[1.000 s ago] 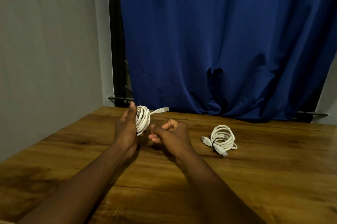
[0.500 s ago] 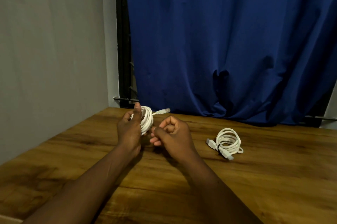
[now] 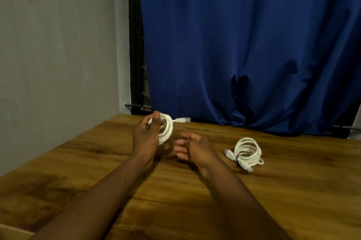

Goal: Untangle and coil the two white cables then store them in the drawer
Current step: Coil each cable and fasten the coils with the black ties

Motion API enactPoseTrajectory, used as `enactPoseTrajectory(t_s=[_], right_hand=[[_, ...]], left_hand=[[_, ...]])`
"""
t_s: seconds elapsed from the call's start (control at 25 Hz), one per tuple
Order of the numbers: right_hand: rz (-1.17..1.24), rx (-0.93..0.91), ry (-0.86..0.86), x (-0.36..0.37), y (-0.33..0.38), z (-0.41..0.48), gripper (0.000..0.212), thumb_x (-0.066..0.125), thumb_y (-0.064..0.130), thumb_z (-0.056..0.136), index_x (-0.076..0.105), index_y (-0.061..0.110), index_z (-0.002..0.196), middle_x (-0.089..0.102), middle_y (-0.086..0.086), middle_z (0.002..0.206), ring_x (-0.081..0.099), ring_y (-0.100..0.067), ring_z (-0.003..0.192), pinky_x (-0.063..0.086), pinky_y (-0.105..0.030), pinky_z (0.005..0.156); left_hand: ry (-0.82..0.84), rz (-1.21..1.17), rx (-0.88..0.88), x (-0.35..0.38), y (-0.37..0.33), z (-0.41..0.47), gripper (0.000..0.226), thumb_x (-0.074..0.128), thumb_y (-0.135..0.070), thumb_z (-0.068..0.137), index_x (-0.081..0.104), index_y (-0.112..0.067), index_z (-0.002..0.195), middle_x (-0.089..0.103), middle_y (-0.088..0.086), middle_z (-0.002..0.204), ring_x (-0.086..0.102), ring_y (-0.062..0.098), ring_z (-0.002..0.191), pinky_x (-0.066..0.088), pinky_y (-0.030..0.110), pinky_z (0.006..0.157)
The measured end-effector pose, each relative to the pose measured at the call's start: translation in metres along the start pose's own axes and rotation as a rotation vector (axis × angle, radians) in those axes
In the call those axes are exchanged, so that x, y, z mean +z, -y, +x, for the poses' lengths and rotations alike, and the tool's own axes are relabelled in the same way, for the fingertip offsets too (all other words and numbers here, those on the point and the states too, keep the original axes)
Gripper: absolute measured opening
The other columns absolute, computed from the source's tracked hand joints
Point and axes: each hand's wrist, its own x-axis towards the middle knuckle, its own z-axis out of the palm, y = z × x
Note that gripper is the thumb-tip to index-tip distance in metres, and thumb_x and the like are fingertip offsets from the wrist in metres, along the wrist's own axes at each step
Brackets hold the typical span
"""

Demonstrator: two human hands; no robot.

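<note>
- Across the back, from 12 to 3 o'clock: blue curtain (image 3: 244, 44) in heavy folds down to the far table edge, with grey wall (image 3: 58, 44) at 9 o'clock.
- Over the lower half, from 4 round to 8 o'clock: wooden table (image 3: 293, 200), both forearms stretched above it.
- Just left of centre: left hand (image 3: 145, 138), raised off the table, thumb upright across the held coil (image 3: 167, 130), fingers curled behind, gripping the loops.
- At 4 o'clock of that coil, near but apart from it: right hand (image 3: 195, 148), fingers loosely bent, holding nothing.
- At 3 o'clock of the right hand, flat on the table and well apart from both hands: second coil (image 3: 248, 151), cinched by a dark tie (image 3: 237, 158).
- Smallest: connector (image 3: 183, 120), poking from the held coil toward 3 o'clock, loose.
- Progress, as a judgement: untangling finished, both cables wound, one tied. Still to do: perhaps securing the held coil, then stowing both.
- Containers: no drawer plainly in view. Only a pale edge (image 3: 9, 233) at 7 o'clock, impossible to identify, nothing visible inside.
</note>
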Motion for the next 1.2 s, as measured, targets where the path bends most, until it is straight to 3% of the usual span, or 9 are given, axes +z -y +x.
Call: enactPoseTrajectory(t_s=[0.08,0.16,0.32,0.48,0.56,0.8,1.0,1.12,1.2], right_hand=[[-0.571,-0.034,-0.068,-0.020,-0.004,0.006,0.023,0.051,0.008,0.093,0.068,0.011,0.108,0.070,-0.006,0.098,0.067,-0.019,0.086,0.057,-0.037,0.084],[-0.876,-0.009,0.054,-0.038,0.000,0.002,0.017,0.063,0.017,0.087,0.072,0.018,0.101,0.071,-0.001,0.107,0.065,-0.016,0.096,0.054,-0.034,0.091],[-0.679,0.150,0.246,-0.066,0.021,-0.006,0.021,0.061,0.023,0.092,0.071,0.021,0.110,0.072,0.002,0.109,0.066,-0.011,0.095,0.049,-0.025,0.079],[-0.812,-0.045,-0.162,-0.081,0.001,0.013,0.020,0.059,0.013,0.087,0.070,-0.001,0.095,0.072,-0.014,0.088,0.067,-0.025,0.082,0.057,-0.036,0.079],[-0.762,-0.058,-0.181,-0.074,-0.007,0.015,0.019,0.061,0.016,0.084,0.070,0.001,0.089,0.073,-0.015,0.085,0.069,-0.030,0.086,0.058,-0.043,0.083],[-0.782,-0.112,0.102,-0.053,0.010,0.000,0.009,0.075,0.021,0.082,0.075,0.016,0.089,0.070,0.002,0.072,0.064,-0.010,0.067,0.054,-0.027,0.067],[-0.798,-0.068,0.603,-0.027,0.020,-0.020,0.036,0.078,0.035,0.078,0.069,0.030,0.112,0.071,0.008,0.110,0.067,-0.010,0.100,0.055,-0.031,0.087],[-0.986,-0.080,0.608,-0.014,0.014,-0.021,0.045,0.081,0.039,0.073,0.068,0.028,0.115,0.069,0.014,0.099,0.063,-0.003,0.089,0.050,-0.025,0.078],[-1.021,-0.119,0.529,-0.011,0.008,-0.018,0.031,0.082,0.029,0.074,0.073,0.025,0.103,0.070,0.012,0.091,0.065,-0.005,0.085,0.052,-0.027,0.076]], left_hand=[[0.074,0.087,0.054,0.001,0.000,-0.002,0.015,0.057,-0.028,0.096,0.068,-0.017,0.099,0.071,-0.006,0.083,0.067,-0.003,0.066,0.048,0.007,0.057],[0.171,0.190,0.100,-0.001,0.003,-0.003,0.010,0.061,-0.022,0.094,0.069,-0.016,0.094,0.072,-0.006,0.081,0.067,-0.001,0.068,0.048,0.008,0.060],[0.259,0.282,0.093,-0.005,0.010,-0.004,0.017,0.068,-0.030,0.089,0.071,-0.013,0.089,0.074,0.001,0.077,0.068,0.005,0.068,0.051,0.017,0.062],[0.235,0.294,0.065,-0.010,0.012,0.000,0.020,0.074,-0.030,0.084,0.070,-0.012,0.092,0.073,0.005,0.080,0.068,0.008,0.067,0.053,0.020,0.061],[0.216,0.338,0.094,-0.013,0.009,0.005,0.020,0.074,-0.027,0.084,0.070,-0.008,0.092,0.072,0.003,0.078,0.064,-0.001,0.059,0.050,0.012,0.055],[0.193,0.411,0.112,-0.023,0.009,0.015,0.021,0.073,-0.031,0.085,0.071,-0.011,0.087,0.071,-0.003,0.073,0.063,-0.004,0.056,0.046,0.009,0.053],[0.224,0.424,0.153,-0.023,0.009,0.015,0.019,0.071,-0.031,0.086,0.071,-0.012,0.088,0.072,-0.001,0.080,0.067,0.007,0.069,0.051,0.022,0.064],[0.261,0.376,0.164,-0.021,0.008,0.013,0.015,0.071,-0.024,0.087,0.071,-0.009,0.089,0.072,0.001,0.081,0.067,0.007,0.070,0.053,0.026,0.067],[0.309,0.343,0.167,-0.021,0.008,0.010,0.013,0.070,-0.022,0.087,0.070,-0.009,0.092,0.073,0.002,0.082,0.069,0.008,0.072,0.055,0.027,0.066]])
